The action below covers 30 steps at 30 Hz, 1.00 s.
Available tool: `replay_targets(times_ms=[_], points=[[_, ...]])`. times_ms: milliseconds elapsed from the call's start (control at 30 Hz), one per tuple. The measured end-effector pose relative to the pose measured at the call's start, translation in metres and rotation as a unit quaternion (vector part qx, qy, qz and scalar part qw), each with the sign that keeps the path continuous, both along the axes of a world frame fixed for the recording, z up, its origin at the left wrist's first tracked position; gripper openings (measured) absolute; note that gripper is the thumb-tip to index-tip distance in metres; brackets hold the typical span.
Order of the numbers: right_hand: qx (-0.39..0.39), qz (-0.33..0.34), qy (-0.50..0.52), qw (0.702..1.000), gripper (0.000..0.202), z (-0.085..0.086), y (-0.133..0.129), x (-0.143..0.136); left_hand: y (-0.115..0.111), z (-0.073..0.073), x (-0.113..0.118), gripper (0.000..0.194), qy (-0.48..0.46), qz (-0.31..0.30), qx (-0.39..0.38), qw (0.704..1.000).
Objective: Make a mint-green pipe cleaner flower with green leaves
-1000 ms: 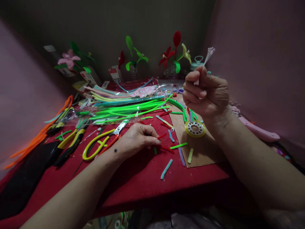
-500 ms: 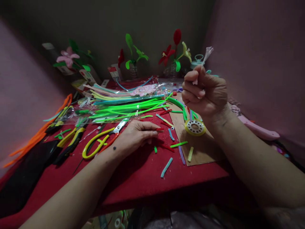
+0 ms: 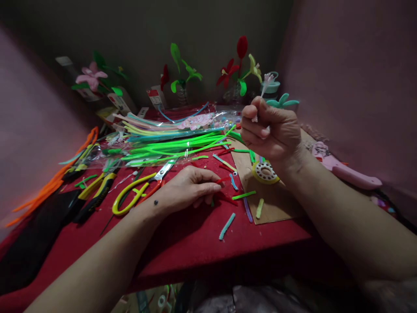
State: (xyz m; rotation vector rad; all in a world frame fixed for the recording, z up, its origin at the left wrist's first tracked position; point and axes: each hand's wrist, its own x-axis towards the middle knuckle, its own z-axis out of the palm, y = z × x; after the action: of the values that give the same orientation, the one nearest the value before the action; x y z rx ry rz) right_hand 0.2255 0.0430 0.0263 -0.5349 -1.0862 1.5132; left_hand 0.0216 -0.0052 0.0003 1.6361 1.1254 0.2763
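Between the thumb and fingers of my right hand point(image 3: 272, 128), raised above the table, is a small bundle of white flower stamens point(image 3: 267, 80), its tips fanned out upward. My left hand point(image 3: 195, 187) rests low over the red cloth, pinching a short red pipe cleaner piece point(image 3: 223, 179). Cut pipe cleaner scraps lie around it, among them a green piece point(image 3: 244, 195) and a pale blue piece point(image 3: 227, 226). Scissors with yellow and red handles point(image 3: 135, 195) lie beside my left wrist. Beneath my right hand, a yellow-rimmed spool point(image 3: 265, 172) sits on a cardboard sheet point(image 3: 276, 206).
Bright green pipe cleaners point(image 3: 176, 147) and plastic packs spread across the back. Pliers point(image 3: 97, 195) and orange pipe cleaners point(image 3: 61, 187) lie left. Pipe cleaner flowers point(image 3: 228, 74) stand behind, and a teal one point(image 3: 282, 102) is beyond my right hand. A pink-handled tool point(image 3: 348, 171) is at right.
My right hand has moved slightly left and down with the stamens, uncovering more of the teal flower. My left thumb and fingers have shifted slightly, and the red piece now points a little upward.
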Motion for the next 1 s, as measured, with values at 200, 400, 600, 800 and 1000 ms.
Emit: replay_targets(times_ms=[200, 400, 600, 800, 1000], points=[[-0.017, 0.006, 0.023, 1.000, 0.030, 0.000, -0.001, -0.003, -0.004, -0.005, 0.004, 0.014, 0.075, -0.071, 0.067, 0.992], [-0.043, 0.073, 0.098, 0.992, 0.038, -0.002, 0.000, -0.004, -0.004, -0.001, 0.001, 0.023, 0.099, -0.111, 0.100, 0.984], [-0.027, 0.079, 0.066, 0.994, 0.024, -0.003, 0.000, -0.006, 0.000, 0.002, -0.002, 0.020, 0.048, 0.012, 0.150, 0.987], [-0.017, 0.119, 0.081, 0.989, 0.017, -0.012, 0.002, -0.012, -0.004, -0.009, 0.028, 0.013, 0.028, -0.043, 0.304, 0.951], [-0.024, 0.140, 0.076, 0.987, 0.014, -0.017, 0.003, -0.017, -0.007, -0.017, 0.053, 0.015, 0.120, -0.102, 0.297, 0.942]])
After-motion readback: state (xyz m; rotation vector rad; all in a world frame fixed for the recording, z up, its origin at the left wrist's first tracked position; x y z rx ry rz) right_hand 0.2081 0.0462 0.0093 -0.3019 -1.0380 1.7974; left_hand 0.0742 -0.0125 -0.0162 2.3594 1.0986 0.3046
